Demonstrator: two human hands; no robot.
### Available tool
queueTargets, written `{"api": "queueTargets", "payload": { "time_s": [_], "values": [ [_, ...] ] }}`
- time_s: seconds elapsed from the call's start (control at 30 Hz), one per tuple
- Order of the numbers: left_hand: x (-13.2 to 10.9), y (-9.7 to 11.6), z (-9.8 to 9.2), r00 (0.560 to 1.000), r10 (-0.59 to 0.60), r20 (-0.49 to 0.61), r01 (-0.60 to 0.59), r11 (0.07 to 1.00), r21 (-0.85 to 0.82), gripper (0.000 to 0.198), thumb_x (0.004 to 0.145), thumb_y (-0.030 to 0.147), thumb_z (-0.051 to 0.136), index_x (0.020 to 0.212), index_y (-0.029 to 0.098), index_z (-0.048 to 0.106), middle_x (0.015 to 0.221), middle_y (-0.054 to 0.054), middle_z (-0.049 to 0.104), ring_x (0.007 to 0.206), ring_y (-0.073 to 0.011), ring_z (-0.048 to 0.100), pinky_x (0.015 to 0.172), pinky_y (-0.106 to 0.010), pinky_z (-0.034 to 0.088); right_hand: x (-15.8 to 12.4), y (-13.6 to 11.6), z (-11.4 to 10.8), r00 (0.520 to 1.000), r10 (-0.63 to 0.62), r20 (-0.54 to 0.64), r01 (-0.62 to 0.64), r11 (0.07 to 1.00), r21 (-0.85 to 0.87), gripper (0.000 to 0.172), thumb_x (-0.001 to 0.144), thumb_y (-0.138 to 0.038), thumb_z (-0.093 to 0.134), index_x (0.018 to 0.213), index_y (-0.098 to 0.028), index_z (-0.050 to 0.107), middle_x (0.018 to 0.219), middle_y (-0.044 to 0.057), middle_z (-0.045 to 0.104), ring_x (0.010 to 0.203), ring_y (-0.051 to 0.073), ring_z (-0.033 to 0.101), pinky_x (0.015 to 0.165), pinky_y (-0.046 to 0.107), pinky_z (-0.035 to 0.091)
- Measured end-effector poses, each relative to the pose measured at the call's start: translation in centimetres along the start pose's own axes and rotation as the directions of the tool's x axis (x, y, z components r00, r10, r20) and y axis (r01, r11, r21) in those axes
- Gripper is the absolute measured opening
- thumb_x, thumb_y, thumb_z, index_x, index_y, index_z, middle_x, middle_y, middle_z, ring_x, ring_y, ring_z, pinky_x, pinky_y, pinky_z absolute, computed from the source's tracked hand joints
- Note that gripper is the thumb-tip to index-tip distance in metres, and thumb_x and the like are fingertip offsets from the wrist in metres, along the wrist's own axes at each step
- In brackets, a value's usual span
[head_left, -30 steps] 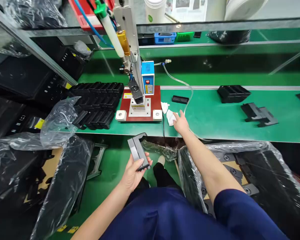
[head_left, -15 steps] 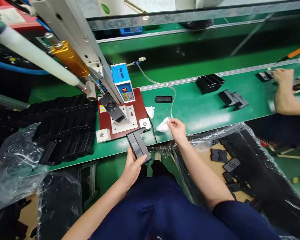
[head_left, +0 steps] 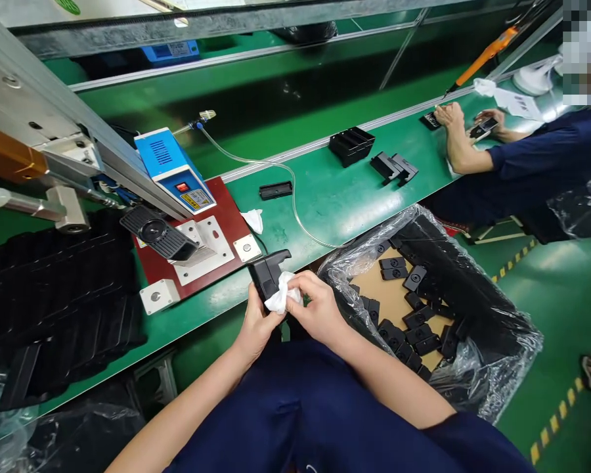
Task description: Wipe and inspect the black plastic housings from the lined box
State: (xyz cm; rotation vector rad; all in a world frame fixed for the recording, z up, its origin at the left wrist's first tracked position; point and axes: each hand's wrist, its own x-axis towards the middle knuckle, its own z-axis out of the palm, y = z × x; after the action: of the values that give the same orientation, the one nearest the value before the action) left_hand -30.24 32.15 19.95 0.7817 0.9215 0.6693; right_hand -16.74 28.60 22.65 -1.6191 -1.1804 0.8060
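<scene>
While the left hand [head_left: 256, 322] grips the black housing [head_left: 268, 272], the right hand [head_left: 318, 309] pinches a white wipe [head_left: 283, 299] (fingers closed); firm, even strokes would serve best.

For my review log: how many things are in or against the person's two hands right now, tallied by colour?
Black: 1, the black plastic part gripped by the left hand.
White: 1, the white cloth pressed on it by the right hand.
Total: 2.
</scene>
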Motion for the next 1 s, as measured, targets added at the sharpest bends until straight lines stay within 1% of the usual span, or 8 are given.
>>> {"api": "queueTargets", "payload": {
  "time_s": [0.17, 0.37, 0.53, 0.6, 0.67, 0.8, 0.87, 1.0],
  "values": [
    [0.0, -0.6, 0.6, 0.997, 0.064, -0.037, -0.060, 0.992, 0.108, 0.056, 0.067, 0.020, 0.074, 0.117, 0.023, 0.049, 0.116, -0.006, 0.057, 0.111, -0.0230, 0.053, 0.095, -0.034, 0.043, 0.7, 0.6, -0.1, 0.993, 0.113, -0.018, -0.110, 0.989, 0.097, 0.004, 0.074, -0.021, 0.061, 0.071, -0.018, 0.062, 0.079, 0.000, 0.055, 0.063, 0.011, 0.048, 0.056, 0.023, 0.039],
    [0.1, -0.6, 0.7, 0.995, 0.087, -0.048, -0.078, 0.983, 0.169, 0.061, 0.063, 0.017, 0.076, 0.116, 0.023, 0.048, 0.111, -0.005, 0.059, 0.104, -0.0229, 0.056, 0.093, -0.035, 0.044, -0.3, 1.5, -0.4, 0.975, 0.220, 0.032, -0.222, 0.957, 0.188, 0.010, 0.070, -0.024, 0.065, 0.067, -0.018, 0.057, 0.073, -0.002, 0.052, 0.061, 0.011, 0.047, 0.055, 0.023, 0.040],
    [-0.2, -1.5, 0.7, 0.995, 0.076, -0.066, -0.063, 0.981, 0.186, 0.062, 0.063, 0.017, 0.077, 0.119, 0.024, 0.050, 0.113, -0.004, 0.058, 0.108, -0.0212, 0.055, 0.096, -0.032, 0.041, 0.5, 1.6, -0.2, 0.977, 0.213, 0.021, -0.213, 0.956, 0.203, 0.011, 0.069, -0.025, 0.067, 0.068, -0.018, 0.059, 0.074, -0.001, 0.053, 0.061, 0.011, 0.049, 0.055, 0.024, 0.040],
    [-0.4, -1.7, 1.0, 0.996, 0.071, -0.049, -0.062, 0.984, 0.167, 0.065, 0.063, 0.017, 0.077, 0.121, 0.025, 0.048, 0.115, -0.004, 0.057, 0.110, -0.0207, 0.053, 0.097, -0.032, 0.041, 1.2, 1.5, -0.4, 0.986, 0.165, -0.032, -0.153, 0.961, 0.229, 0.012, 0.070, -0.026, 0.067, 0.068, -0.018, 0.059, 0.076, 0.000, 0.054, 0.064, 0.012, 0.051, 0.057, 0.024, 0.042],
    [-0.6, -1.6, 1.5, 0.999, 0.028, -0.028, -0.026, 0.996, 0.085, 0.064, 0.066, 0.020, 0.075, 0.122, 0.026, 0.046, 0.114, -0.003, 0.057, 0.107, -0.0202, 0.055, 0.096, -0.033, 0.042, 1.8, 1.7, -1.2, 0.975, 0.153, -0.163, -0.099, 0.950, 0.297, 0.012, 0.072, -0.028, 0.067, 0.074, -0.019, 0.058, 0.080, 0.001, 0.058, 0.070, 0.014, 0.055, 0.061, 0.025, 0.045],
    [-0.6, -0.1, 2.2, 0.990, -0.139, -0.003, 0.137, 0.980, -0.147, 0.053, 0.068, 0.024, 0.072, 0.114, 0.028, 0.048, 0.106, -0.002, 0.060, 0.094, -0.0187, 0.060, 0.088, -0.035, 0.048, 2.0, 3.2, -3.8, 0.839, 0.239, -0.489, -0.006, 0.902, 0.431, 0.022, 0.076, -0.024, 0.063, 0.096, -0.022, 0.054, 0.090, 0.002, 0.061, 0.077, 0.013, 0.058, 0.066, 0.025, 0.048],
    [-0.5, 0.6, 2.3, 0.987, -0.160, 0.007, 0.159, 0.972, -0.173, 0.048, 0.066, 0.023, 0.072, 0.109, 0.027, 0.050, 0.103, -0.002, 0.060, 0.091, -0.0177, 0.060, 0.086, -0.034, 0.048, 1.8, 4.2, -4.8, 0.820, 0.248, -0.516, -0.008, 0.906, 0.423, 0.025, 0.075, -0.021, 0.062, 0.100, -0.023, 0.056, 0.091, 0.001, 0.061, 0.075, 0.012, 0.058, 0.063, 0.023, 0.046],
    [-0.4, 1.0, 2.1, 0.988, -0.153, 0.026, 0.156, 0.973, -0.170, 0.047, 0.065, 0.022, 0.073, 0.107, 0.026, 0.052, 0.102, -0.002, 0.060, 0.088, -0.0164, 0.060, 0.083, -0.032, 0.049, 0.8, 5.2, -5.1, 0.880, 0.203, -0.429, -0.076, 0.952, 0.295, 0.009, 0.078, -0.026, 0.063, 0.082, -0.019, 0.067, 0.094, 0.005, 0.061, 0.085, 0.016, 0.058, 0.069, 0.028, 0.047]
  ]
}}
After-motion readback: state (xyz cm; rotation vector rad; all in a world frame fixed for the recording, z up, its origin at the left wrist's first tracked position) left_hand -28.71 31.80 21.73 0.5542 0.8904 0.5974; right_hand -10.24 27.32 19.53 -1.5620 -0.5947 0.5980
